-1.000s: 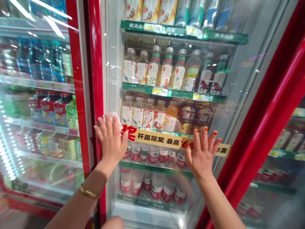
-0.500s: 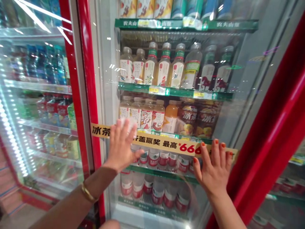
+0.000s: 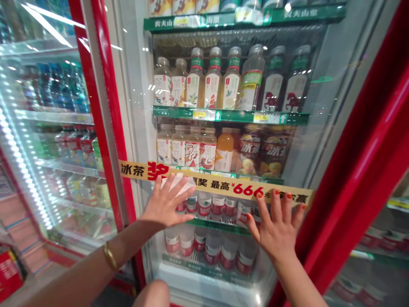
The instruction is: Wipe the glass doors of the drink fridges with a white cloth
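Observation:
My left hand [image 3: 162, 207] is spread on the glass door [image 3: 289, 153] of a drinks fridge, pressing a white tissue [image 3: 189, 182] under its fingers. The tissue covers part of a yellow strip [image 3: 220, 185] with black and red lettering that runs across the door. To the right, my right hand [image 3: 278, 234], with orange nails, rests on the same glass, fingers apart and nothing in them. Its fingertips touch the lower edge of the strip near the red figures. Behind the glass, bottled drinks [image 3: 225, 149] stand in rows.
Red door frames [image 3: 110, 76] border the glass on both sides. Another lit fridge [image 3: 54, 115] stands at the left. A knee [image 3: 153, 294] shows at the bottom, and a red item [image 3: 9, 273] sits at the lower left.
My left hand has slid slightly down and to the right with the tissue, uncovering a red character on the strip. My right hand stays by the strip's right part. The view has shifted a little.

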### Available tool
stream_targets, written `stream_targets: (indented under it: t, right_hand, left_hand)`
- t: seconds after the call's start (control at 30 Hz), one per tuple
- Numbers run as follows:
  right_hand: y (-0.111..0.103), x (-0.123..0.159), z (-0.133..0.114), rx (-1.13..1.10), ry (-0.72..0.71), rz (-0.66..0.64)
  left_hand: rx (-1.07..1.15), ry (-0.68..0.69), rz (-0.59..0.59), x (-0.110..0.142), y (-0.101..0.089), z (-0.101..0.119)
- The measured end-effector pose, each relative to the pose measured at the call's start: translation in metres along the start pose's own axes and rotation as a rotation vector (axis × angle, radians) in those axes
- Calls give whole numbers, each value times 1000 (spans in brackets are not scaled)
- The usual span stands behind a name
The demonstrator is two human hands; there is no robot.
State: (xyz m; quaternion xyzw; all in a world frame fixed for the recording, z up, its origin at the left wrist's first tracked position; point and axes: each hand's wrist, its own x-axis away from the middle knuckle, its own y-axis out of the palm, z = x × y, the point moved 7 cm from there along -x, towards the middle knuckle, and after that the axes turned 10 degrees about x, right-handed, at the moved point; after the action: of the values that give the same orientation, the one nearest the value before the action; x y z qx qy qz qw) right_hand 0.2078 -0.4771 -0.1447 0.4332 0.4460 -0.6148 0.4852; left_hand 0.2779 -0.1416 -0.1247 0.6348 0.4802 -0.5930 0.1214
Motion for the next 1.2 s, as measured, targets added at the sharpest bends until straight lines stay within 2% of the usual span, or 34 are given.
stream_targets:
  t: [0.03, 0.07, 0.13, 0.17, 0.23, 0.27, 0.33, 0.37, 0.4, 0.43, 0.47, 0.53, 0.57, 0.6, 0.63, 0.7, 0.77, 0.8, 0.87, 0.9, 0.97, 1.0, 1.03, 1.07, 1.1, 1.13, 1.2]
  right_hand:
    - [0, 0, -1, 5, -6, 2]
    - [-1, -1, -2, 9, -14, 5]
    - [-2, -3, -3, 12, -31, 15]
    - [-3, -4, -4, 14, -36, 22]
    - [-4, -5, -3, 20, -39, 31]
    - [-5, -5, -3, 21, -37, 31]
    - [-4, -5, -3, 20, -31, 28]
    - [-4, -4, -3, 19, -26, 26]
    - [-3, -4, -3, 17, -20, 24]
    - [-2, -3, -3, 16, -14, 23]
    - [-2, -3, -3, 13, -12, 24]
    - [-1, -2, -4, 6, -16, 30]
    - [-1, -2, -5, 3, -18, 35]
    - [-1, -2, -5, 0, -18, 41]
    - [-1, -2, -4, -3, -15, 44]
    - [-1, -2, -3, -12, -7, 44]
    - [0, -1, -3, -15, -4, 42]
    - [1, -1, -4, -12, -4, 42]
    - [1, -1, -5, -2, -8, 39]
    - [1, -2, -5, 2, -15, 36]
    - [0, -3, -6, 5, -33, 32]
    - [-1, -4, -6, 6, -38, 28]
    - [-1, -4, -5, 4, -39, 23]
    - [-1, -3, -5, 2, -35, 16]
    - [0, -2, -4, -2, -26, 9]
    - [0, -1, -3, -7, -17, 3]
    - [2, 1, -3, -13, -4, 0]
  left_hand:
    - [-3, 3, -21, 5, -4, -8]
    - [-10, -51, -16, 6, -11, -23]
    - [-18, -245, 67, -7, -32, -54]
    - [-13, -326, 119, -18, -39, -62]
    - [21, -361, 181, -39, -40, -53]
    - [37, -290, 164, -46, -34, -37]
    - [45, -46, 40, -46, -13, 1]
    - [43, 75, -22, -39, -5, 13]
    - [37, 154, -61, -32, -3, 15]
    - [27, 173, -71, -27, -6, 7]
    - [15, 129, -56, -29, -14, -10]
    - [3, -81, 33, -47, -39, -53]
    - [6, -189, 82, -60, -50, -70]
    - [13, -258, 116, -74, -57, -78]
    - [18, -273, 132, -85, -59, -76]
    - [14, -151, 97, -95, -48, -50]
    - [1, 85, -7, -81, -29, -15]
    - [-2, 190, -52, -69, -24, -5]
    - [0, 264, -81, -53, -27, -9]
    - [-1, 213, -62, -55, -34, -22]
    - [8, -4, 11, -73, -48, -51]
    - [17, -118, 52, -84, -51, -59]
    - [30, -192, 83, -94, -50, -57]
    - [39, -213, 112, -101, -45, -46]
    - [42, -162, 106, -103, -35, -27]
    - [45, -47, 78, -99, -24, -1]
    - [58, 212, -31, -74, -1, 43]
